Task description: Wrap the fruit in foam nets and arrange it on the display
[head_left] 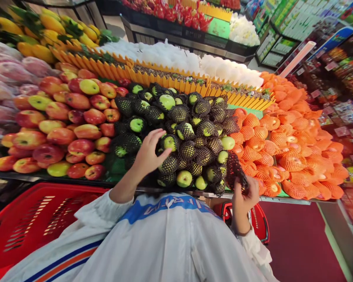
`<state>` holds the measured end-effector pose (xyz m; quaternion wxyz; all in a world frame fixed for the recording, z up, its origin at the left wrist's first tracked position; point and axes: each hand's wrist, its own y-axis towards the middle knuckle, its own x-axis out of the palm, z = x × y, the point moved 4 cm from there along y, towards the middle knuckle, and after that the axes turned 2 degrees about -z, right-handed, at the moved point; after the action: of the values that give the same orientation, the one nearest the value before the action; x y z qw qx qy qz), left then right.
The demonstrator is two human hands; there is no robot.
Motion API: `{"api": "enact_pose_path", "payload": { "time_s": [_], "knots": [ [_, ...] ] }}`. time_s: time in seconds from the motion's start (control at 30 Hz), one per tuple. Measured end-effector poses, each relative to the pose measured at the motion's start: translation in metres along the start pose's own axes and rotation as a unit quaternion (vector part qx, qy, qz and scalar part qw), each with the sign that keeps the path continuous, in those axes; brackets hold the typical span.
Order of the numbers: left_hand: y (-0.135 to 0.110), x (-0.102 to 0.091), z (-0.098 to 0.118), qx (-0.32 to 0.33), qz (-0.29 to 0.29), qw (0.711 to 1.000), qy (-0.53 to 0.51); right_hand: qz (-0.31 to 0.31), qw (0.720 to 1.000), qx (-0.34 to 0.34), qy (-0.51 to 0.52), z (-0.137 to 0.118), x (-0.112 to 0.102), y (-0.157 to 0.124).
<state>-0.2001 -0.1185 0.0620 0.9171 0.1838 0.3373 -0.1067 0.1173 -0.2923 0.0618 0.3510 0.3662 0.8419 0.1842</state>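
My left hand [148, 153] reaches over the pile of green apples in black foam nets, thumb and fingers apart. Its fingertips are beside a netted green apple [170, 142]; whether they touch it I cannot tell. At the pile's right front edge, my right hand [246, 196] is closed on a black foam net [235, 170]. That net looks limp, and no apple shows in it. A few green apples lie bare among the netted ones, such as one at the front [184, 178] and one near the right edge [228, 143].
Red and yellow apples [67, 121] lie to the left, orange-netted fruit [300, 156] to the right. An orange picket fence [167, 82] runs behind, with white-wrapped fruit [164, 55] beyond. A red basket [47, 223] is at my left and another red basket [261, 221] below my right hand.
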Motion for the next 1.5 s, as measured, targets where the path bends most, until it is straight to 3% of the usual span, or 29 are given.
{"api": "enact_pose_path", "payload": {
  "time_s": [0.07, 0.17, 0.23, 0.27, 0.33, 0.4, 0.47, 0.57, 0.63, 0.7, 0.83, 1.0, 1.23, 1.3, 1.37, 1.43, 1.5],
  "knots": [
    [-0.029, 0.011, 0.023, 0.031, -0.067, 0.989, -0.126, -0.107, 0.992, -0.002, 0.069, -0.018, 0.027, -0.010],
    [-0.067, 0.044, 0.044, 0.073, -0.221, 0.948, -0.216, -0.320, 0.925, -0.067, 0.191, -0.052, 0.072, -0.031],
    [-0.080, 0.054, 0.039, 0.076, -0.256, 0.937, -0.225, -0.408, 0.879, -0.104, 0.223, -0.064, 0.089, -0.040],
    [-0.082, 0.050, 0.031, 0.064, -0.245, 0.944, -0.213, -0.430, 0.870, -0.103, 0.217, -0.063, 0.093, -0.040],
    [-0.081, 0.026, 0.005, 0.006, -0.175, 0.975, -0.139, -0.436, 0.883, -0.076, 0.160, -0.048, 0.093, -0.034],
    [-0.082, -0.015, -0.030, -0.090, -0.072, 0.993, -0.004, -0.415, 0.905, -0.074, 0.057, -0.023, 0.089, -0.025],
    [-0.091, -0.059, -0.066, -0.202, 0.022, 0.968, 0.147, -0.402, 0.905, -0.120, -0.068, 0.001, 0.086, -0.022],
    [-0.115, -0.096, -0.111, -0.338, 0.061, 0.893, 0.289, -0.450, 0.839, -0.216, -0.217, 0.020, 0.094, -0.035],
    [-0.129, -0.095, -0.132, -0.369, 0.025, 0.873, 0.320, -0.498, 0.783, -0.272, -0.256, 0.020, 0.104, -0.050],
    [-0.135, -0.078, -0.144, -0.350, -0.042, 0.878, 0.323, -0.533, 0.739, -0.308, -0.273, 0.016, 0.114, -0.063],
    [-0.131, -0.035, -0.147, -0.296, -0.151, 0.893, 0.304, -0.545, 0.692, -0.354, -0.315, 0.021, 0.126, -0.078],
    [-0.115, -0.023, -0.141, -0.291, -0.160, 0.887, 0.322, -0.525, 0.692, -0.376, -0.323, 0.053, 0.126, -0.094],
    [-0.118, -0.041, -0.154, -0.296, -0.155, 0.896, 0.293, -0.476, 0.684, -0.434, -0.342, 0.061, 0.140, -0.105],
    [-0.125, -0.059, -0.152, -0.303, -0.098, 0.906, 0.279, -0.470, 0.681, -0.442, -0.348, 0.057, 0.144, -0.105],
    [-0.139, -0.087, -0.148, -0.298, 0.006, 0.914, 0.276, -0.476, 0.689, -0.434, -0.332, 0.049, 0.142, -0.099],
    [-0.163, -0.118, -0.146, -0.283, 0.128, 0.904, 0.293, -0.496, 0.718, -0.401, -0.279, 0.037, 0.131, -0.083],
    [-0.197, -0.147, -0.151, -0.279, 0.230, 0.873, 0.328, -0.497, 0.772, -0.333, -0.214, 0.025, 0.111, -0.054]
  ]
}}
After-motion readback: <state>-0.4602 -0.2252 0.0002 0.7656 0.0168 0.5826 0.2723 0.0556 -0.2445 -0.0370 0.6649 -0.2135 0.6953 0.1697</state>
